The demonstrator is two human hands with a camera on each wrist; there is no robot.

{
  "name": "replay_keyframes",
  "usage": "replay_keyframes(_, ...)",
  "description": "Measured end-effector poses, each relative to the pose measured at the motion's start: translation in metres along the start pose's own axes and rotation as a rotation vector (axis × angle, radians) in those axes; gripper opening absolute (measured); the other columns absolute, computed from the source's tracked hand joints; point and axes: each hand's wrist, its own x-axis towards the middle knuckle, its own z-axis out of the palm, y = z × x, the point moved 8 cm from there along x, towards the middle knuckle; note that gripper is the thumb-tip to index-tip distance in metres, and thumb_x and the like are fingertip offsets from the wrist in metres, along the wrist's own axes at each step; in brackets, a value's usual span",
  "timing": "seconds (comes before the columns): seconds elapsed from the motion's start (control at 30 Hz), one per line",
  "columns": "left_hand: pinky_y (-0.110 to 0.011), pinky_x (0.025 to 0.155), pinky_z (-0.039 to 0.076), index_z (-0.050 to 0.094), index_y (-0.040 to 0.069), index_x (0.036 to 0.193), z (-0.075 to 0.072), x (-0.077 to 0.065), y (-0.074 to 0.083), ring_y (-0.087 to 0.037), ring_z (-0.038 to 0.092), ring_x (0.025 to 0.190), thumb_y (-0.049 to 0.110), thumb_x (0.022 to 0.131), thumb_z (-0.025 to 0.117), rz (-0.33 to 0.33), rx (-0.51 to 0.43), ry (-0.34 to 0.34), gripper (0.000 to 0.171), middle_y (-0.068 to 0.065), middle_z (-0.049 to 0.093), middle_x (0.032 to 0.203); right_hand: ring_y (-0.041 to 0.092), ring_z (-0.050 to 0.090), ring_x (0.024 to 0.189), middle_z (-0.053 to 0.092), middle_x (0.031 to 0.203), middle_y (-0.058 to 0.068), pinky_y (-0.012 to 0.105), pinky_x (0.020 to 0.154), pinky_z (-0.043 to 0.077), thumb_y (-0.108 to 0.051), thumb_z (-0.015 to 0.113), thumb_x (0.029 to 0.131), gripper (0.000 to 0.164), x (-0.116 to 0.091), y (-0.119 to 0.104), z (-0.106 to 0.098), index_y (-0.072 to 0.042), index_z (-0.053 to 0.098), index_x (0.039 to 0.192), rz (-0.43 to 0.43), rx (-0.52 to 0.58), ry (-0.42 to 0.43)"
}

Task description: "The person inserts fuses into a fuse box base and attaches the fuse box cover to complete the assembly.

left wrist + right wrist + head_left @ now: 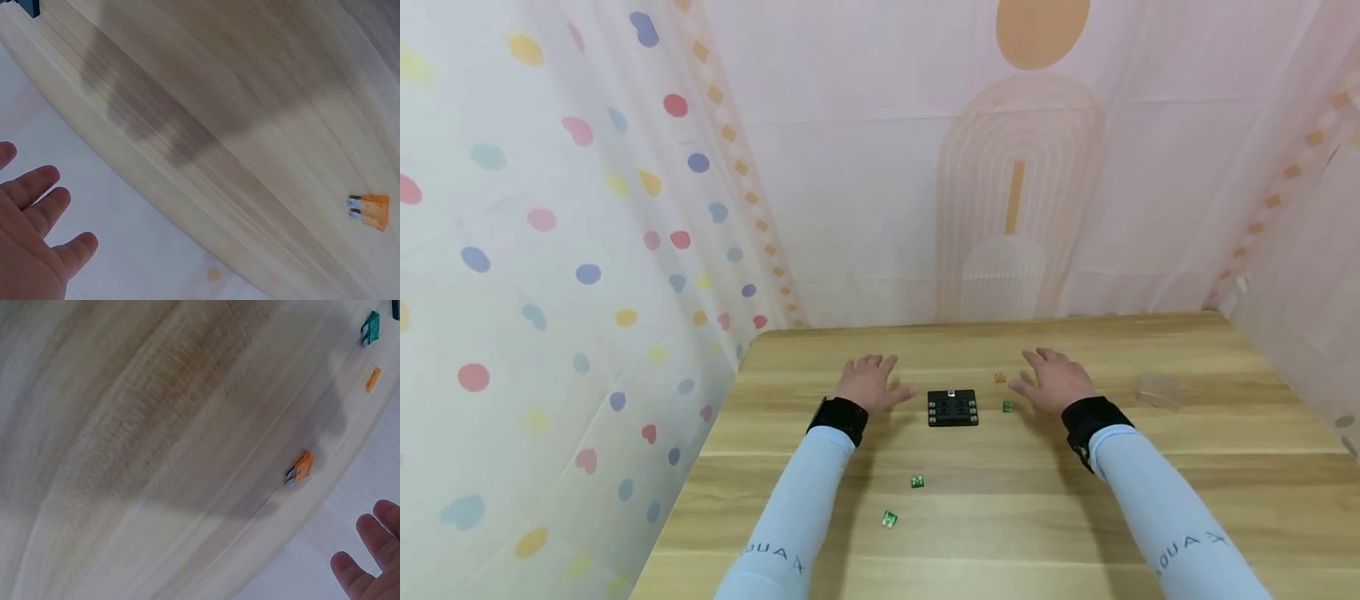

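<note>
A black fuse block [953, 417] with metal screw terminals lies on the table between the two hands. My left hand [869, 385] is held over the table to its left, fingers spread, holding nothing. To the right of the block, my right hand [1056, 383] is held the same way, also holding nothing. Near its thumb are a green blade fuse [1007, 407] and an orange blade fuse [1000, 377]. The left wrist view has an orange blade fuse [374, 211] with two metal prongs. In the right wrist view are an orange fuse [302, 466] and a green fuse [372, 326].
Two more green fuses [917, 481] lie nearer the front of the wooden table [1000, 533]. A clear plastic piece [1159, 390] lies right of the right hand. Patterned curtains [850, 167] hang behind the table and at both sides.
</note>
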Motion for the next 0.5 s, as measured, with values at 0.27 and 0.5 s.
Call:
replay_keyframes(0.27,-0.059,0.115,0.02,0.039,0.012,0.152,0.006,0.0,0.004,-0.037,0.033,0.141,0.064,0.093,0.054,0.034,-0.015,0.03,0.08,-0.019,0.041,0.151,0.053,0.042,0.128,0.043,0.142,0.035,0.065,0.1,0.037,-0.044,0.057,0.099,0.067,0.001,-0.001,0.008,0.003,0.045,0.145,-0.002,0.012,0.011)
replay_keyframes(0.5,-0.059,0.114,0.022,0.039,0.014,0.153,0.009,0.003,0.009,-0.037,0.035,0.141,0.068,0.092,0.051,0.043,0.001,0.025,0.082,-0.017,0.042,0.151,0.053,0.041,0.129,0.042,0.143,0.034,0.065,0.101,0.035,-0.046,0.057,0.098,0.068,0.001,0.001,0.014,0.003,0.045,0.145,0.023,0.036,0.002)
